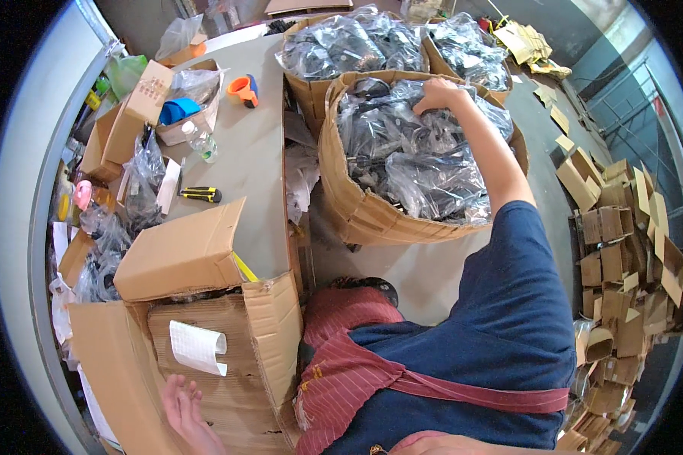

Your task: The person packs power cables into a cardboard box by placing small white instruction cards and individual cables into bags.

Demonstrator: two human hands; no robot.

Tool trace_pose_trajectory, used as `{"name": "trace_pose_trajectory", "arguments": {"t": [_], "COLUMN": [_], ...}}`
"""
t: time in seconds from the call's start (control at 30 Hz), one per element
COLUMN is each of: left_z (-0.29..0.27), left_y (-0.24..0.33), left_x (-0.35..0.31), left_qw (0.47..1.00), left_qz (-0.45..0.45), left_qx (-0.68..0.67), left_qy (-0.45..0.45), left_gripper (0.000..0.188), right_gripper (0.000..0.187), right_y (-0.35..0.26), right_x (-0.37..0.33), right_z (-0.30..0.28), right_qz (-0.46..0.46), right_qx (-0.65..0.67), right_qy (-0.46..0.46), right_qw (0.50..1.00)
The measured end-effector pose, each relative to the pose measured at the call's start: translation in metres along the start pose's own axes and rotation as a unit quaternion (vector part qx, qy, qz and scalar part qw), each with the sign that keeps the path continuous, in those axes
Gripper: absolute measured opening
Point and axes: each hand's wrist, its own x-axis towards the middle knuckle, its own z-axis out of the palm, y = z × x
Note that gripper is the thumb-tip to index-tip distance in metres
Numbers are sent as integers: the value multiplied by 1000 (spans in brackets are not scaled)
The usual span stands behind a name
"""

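My right arm stretches over a large round-sided cardboard box [372, 216] heaped with clear plastic bags [432, 178] of dark parts. At the far side of that heap, my right hand [438, 95] touches the bags, thumb and fingers apart; its fingertips are partly hidden. No bag is visibly lifted. My left hand [182, 406] hovers with spread fingers over an open carton [279, 326] at lower left, holding nothing. Inside this carton lies a curled white paper sheet [197, 347] on brown cardboard.
Two more boxes of bagged parts [357, 49] stand behind. On the grey table [254, 167] are a yellow-black utility knife [200, 194], a clear bottle [199, 142] and an orange tape dispenser-like tool [243, 90]. Flattened cartons [622, 258] pile up at right.
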Motion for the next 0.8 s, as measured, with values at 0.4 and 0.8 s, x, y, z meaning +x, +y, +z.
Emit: {"name": "trace_pose_trajectory", "arguments": {"t": [0.4, 0.8], "left_z": [-24, 117], "left_y": [-31, 22], "left_x": [-58, 15], "left_qw": [991, 991], "left_qz": [57, 91], "left_qx": [48, 46], "left_qy": [107, 87], "left_gripper": [43, 51], "right_gripper": [64, 103], "right_y": [-3, -101], "right_x": [-39, -17], "right_z": [-35, 31], "right_qz": [-160, -495], "right_qx": [-50, -144], "right_qy": [244, 99], "right_qw": [955, 851]}}
